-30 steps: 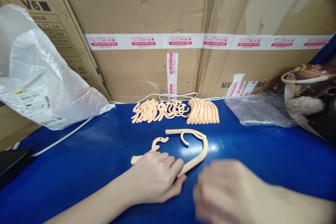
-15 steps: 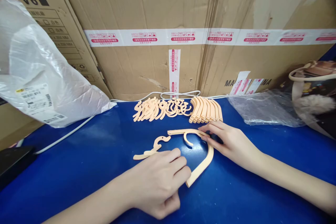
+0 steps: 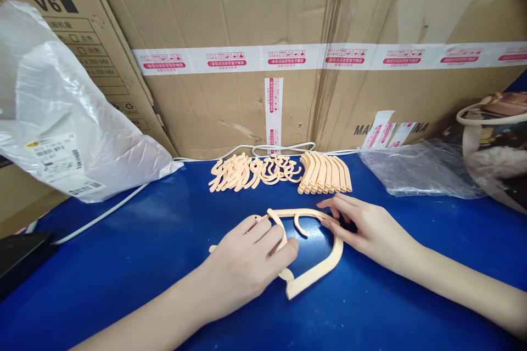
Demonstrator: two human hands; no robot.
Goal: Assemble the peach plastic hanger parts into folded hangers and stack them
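My left hand [image 3: 255,258] is closed on a slim curved beige plastic hanger piece [image 3: 276,220]; much of this piece is hidden by the fingers. Under the same hand lies another beige piece with a small hole, mostly covered. To the right, my right hand [image 3: 362,225] grips a bent hanger arm [image 3: 319,270] at its upper right bend, thumb and fingertips around it. A short curved hook [image 3: 301,227] shows inside the bend. The lower end of the held piece meets or overlaps the arm's lower left end.
A heap of beige hooks [image 3: 234,171] and a row of curved hanger arms [image 3: 325,173] lie at the back of the blue table [image 3: 144,285]. Behind stands a large cardboard box [image 3: 230,104]. A white plastic bag [image 3: 78,115] is left, a clear bag [image 3: 415,170] right.
My left hand has brought a curved piece up against the left side of the bent arm. The arm has shifted slightly, with my right hand still at its bend.
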